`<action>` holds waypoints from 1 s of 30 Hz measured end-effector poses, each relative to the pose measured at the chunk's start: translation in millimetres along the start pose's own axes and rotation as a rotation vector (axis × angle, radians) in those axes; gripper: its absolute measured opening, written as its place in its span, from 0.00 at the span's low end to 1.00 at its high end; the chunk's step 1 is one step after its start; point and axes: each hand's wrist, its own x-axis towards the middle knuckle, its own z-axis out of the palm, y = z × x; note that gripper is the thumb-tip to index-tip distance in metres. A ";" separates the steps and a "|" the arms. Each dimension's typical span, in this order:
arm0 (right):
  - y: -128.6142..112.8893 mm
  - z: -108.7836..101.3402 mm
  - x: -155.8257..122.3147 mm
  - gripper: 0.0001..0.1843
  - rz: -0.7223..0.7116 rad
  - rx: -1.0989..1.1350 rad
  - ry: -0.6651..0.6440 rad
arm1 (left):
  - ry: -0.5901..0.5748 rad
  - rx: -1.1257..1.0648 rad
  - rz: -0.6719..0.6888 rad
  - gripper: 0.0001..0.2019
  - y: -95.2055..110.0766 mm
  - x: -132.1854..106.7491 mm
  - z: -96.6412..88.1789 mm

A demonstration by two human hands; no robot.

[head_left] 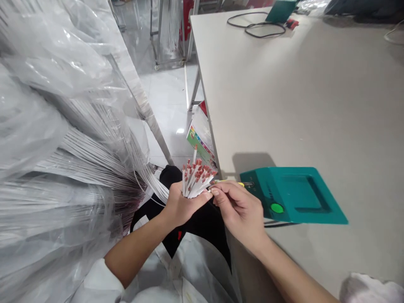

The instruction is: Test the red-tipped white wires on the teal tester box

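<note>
Left hand [179, 206] firmly clasps a bunch of red-tipped white wires [196, 180] beside the table [299, 105]; right hand [242, 208] pinches near the green device [303, 195], its catch too small to tell! One bunch gathered, more strands [91, 147] under plastic sheeting [30, 122]; how many remain is unclear.
</note>
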 end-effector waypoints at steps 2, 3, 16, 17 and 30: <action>-0.9 -1.0 0.2 0.05 -0.017 0.006 0.006 | -0.015 -0.005 -0.004 0.10 1.0 -0.4 -1.9; -1.4 -1.4 0.4 0.05 -0.019 0.011 0.005 | -0.018 -0.004 -0.009 0.11 1.6 -0.8 -2.3; -2.9 -1.9 -1.9 0.05 0.107 0.088 -0.053 | 0.042 -0.043 -0.048 0.10 -3.8 -4.9 -4.7; -2.7 -2.1 -2.2 0.05 0.143 0.121 -0.050 | 0.025 -0.034 -0.044 0.10 -3.5 -4.9 -4.3; 1.6 -1.3 0.5 0.07 -0.239 -0.157 -0.041 | -0.014 -0.046 -0.081 0.10 -1.5 -5.3 -7.8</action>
